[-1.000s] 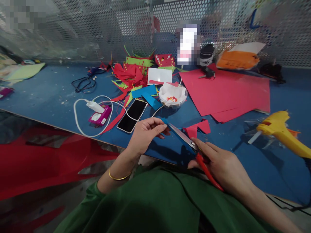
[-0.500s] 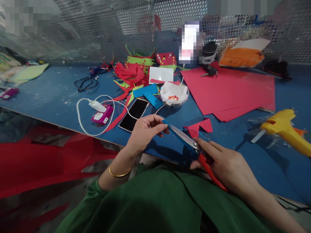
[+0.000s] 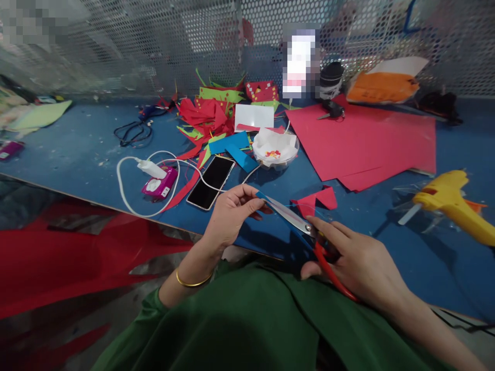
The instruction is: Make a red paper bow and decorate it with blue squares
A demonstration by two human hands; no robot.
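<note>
Between the thumb and fingers of my left hand (image 3: 235, 211) is the end of a narrow blue paper strip (image 3: 261, 195). My right hand (image 3: 351, 257) is closed around the red handles of a pair of scissors (image 3: 328, 268). The metal blades point up and left, along the strip, with their tips close to my left fingertips. How far the blades are apart is hard to see. Just beyond the scissors lies a folded piece of red paper (image 3: 315, 200). Two blue paper pieces (image 3: 230, 142) rest farther back on the table.
A phone (image 3: 211, 183), a purple power socket (image 3: 160, 183) with a white cable and a bowl of small scraps (image 3: 275, 147) stand near my left hand. Red sheets (image 3: 363, 139) lie at back right, a yellow glue gun (image 3: 448, 198) at right. Behind rises a perforated metal screen (image 3: 162, 46).
Both hands, the strip and the scissors keep almost the same pose. The whole view has shifted slightly, and my right thumb sits a little higher by the handles.
</note>
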